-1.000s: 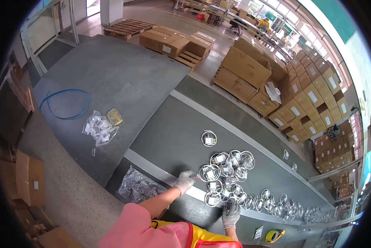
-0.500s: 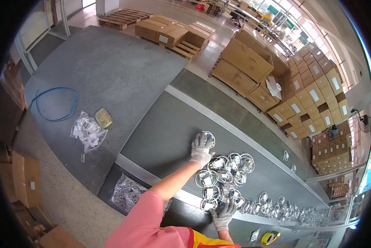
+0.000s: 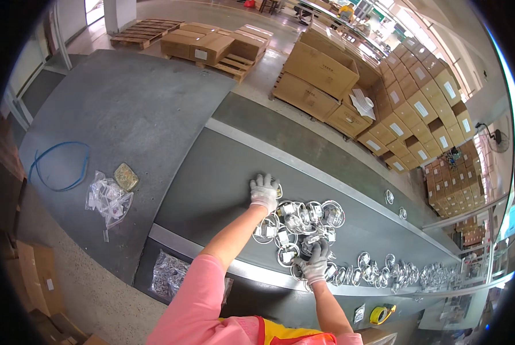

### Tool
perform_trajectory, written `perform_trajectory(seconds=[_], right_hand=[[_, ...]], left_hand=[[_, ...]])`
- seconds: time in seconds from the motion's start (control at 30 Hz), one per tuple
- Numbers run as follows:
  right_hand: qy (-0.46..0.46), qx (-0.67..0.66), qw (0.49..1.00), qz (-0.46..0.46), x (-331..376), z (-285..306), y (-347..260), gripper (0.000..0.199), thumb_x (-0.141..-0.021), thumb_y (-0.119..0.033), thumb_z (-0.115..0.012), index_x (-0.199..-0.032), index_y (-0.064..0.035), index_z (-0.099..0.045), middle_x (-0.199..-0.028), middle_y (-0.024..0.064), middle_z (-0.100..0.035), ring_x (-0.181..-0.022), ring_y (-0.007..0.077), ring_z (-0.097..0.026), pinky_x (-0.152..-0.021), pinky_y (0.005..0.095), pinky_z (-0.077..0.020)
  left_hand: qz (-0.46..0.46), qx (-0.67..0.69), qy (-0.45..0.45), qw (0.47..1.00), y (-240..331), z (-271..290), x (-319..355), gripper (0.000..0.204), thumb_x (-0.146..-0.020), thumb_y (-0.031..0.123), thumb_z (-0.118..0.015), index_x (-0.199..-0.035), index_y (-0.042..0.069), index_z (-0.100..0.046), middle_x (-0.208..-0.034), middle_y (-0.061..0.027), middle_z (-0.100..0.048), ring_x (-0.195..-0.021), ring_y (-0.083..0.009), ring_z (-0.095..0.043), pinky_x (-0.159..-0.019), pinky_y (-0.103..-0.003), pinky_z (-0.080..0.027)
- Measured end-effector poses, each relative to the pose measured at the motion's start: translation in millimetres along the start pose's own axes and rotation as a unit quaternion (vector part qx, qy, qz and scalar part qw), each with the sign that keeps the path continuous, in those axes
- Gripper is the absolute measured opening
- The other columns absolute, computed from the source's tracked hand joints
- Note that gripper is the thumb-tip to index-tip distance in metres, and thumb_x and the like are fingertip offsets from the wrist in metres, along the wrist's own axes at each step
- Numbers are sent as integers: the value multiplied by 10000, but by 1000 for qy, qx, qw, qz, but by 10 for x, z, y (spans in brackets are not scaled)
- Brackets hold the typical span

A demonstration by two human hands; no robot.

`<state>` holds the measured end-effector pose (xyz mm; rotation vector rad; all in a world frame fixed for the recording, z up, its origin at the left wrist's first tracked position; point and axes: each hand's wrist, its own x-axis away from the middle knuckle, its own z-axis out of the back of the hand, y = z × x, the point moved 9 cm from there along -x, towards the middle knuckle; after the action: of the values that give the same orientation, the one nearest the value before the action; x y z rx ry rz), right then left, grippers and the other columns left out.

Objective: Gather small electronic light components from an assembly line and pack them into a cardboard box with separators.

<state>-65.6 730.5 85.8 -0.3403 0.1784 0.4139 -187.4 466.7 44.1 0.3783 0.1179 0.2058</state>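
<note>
Both my hands wear thin whitish-grey gloves over the dark belt [image 3: 211, 172]. At the far end of the group, my left hand [image 3: 263, 192] is closed over a coiled white cable [image 3: 278, 191]; only its right edge shows past the fingers. My right hand [image 3: 315, 266] rests at the near side of the pile, thumb and fingers apart, fingertips touching coils. Between the hands lie several coiled white cables [image 3: 292, 221] with small metal parts, bunched and partly overlapping. What lies under the right fingers is partly hidden.
More coils [image 3: 407, 275] trail right along the belt; two cable coils [image 3: 389, 196] lie past its far rail. A grey table [image 3: 131, 103] at left bears a blue strap [image 3: 59, 188], bagged white parts [image 3: 108, 198] and a yellowish block [image 3: 126, 176]. Yellow tape [image 3: 379, 314] lies near; stacked cartons [image 3: 407, 118] stand beyond.
The view has shifted, so most of the scene sits further left and higher. My right hand has moved forward onto the near coils, which sit closer to the others. My left hand stays on its coil.
</note>
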Motion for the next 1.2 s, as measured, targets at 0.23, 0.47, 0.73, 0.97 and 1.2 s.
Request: perform_trajectory(seconds=[0.23,0.47,0.73,0.97,1.2], right_hand=[[-66,25,997,-5,157,-191,-226,564,-757,-251,-670,-1216,4,-463,-1263,294,-425,-1145,476,-409,-999,514,-362],[-77,67,994,34,759,86,-569,665,-798,-308,-617,-1355,-31,-382,-1327,293,-390,-1176,465,-432,-964,525,-396],[17,103,993,55,626,161,-223,527,-781,-251,-613,-1254,-69,-470,-1285,239,-450,-1106,444,-462,-958,578,-350],[43,21,998,39,319,363,286,457,-658,-32,-599,-1107,-49,-516,-1050,166,-584,-982,380,-535,-894,491,-427],[-23,-30,998,40,510,404,-170,539,-719,-113,-616,-1239,-43,-495,-976,161,-609,-948,379,-540,-841,478,-446]], left_hand=[[-3,-34,-43,999,-219,180,93,621,-653,357,-764,-1202,123,-589,-1389,-144,-375,-1228,-379,-410,-995,-454,-389],[68,-49,-12,996,-524,585,645,661,-710,503,-717,-1234,124,-577,-1382,-139,-405,-1202,-324,-426,-964,-454,-376],[-160,132,69,976,175,364,1395,443,-803,134,-584,-1241,125,-517,-1262,-97,-500,-1194,-312,-454,-985,-447,-384],[41,264,-4,964,-93,20,1281,326,-876,135,-524,-1190,87,-593,-1182,-138,-597,-1144,-333,-511,-971,-402,-422],[170,437,-41,882,-231,72,1440,337,-880,235,-566,-1179,87,-609,-1172,-147,-608,-1146,-315,-524,-996,-384,-406]])
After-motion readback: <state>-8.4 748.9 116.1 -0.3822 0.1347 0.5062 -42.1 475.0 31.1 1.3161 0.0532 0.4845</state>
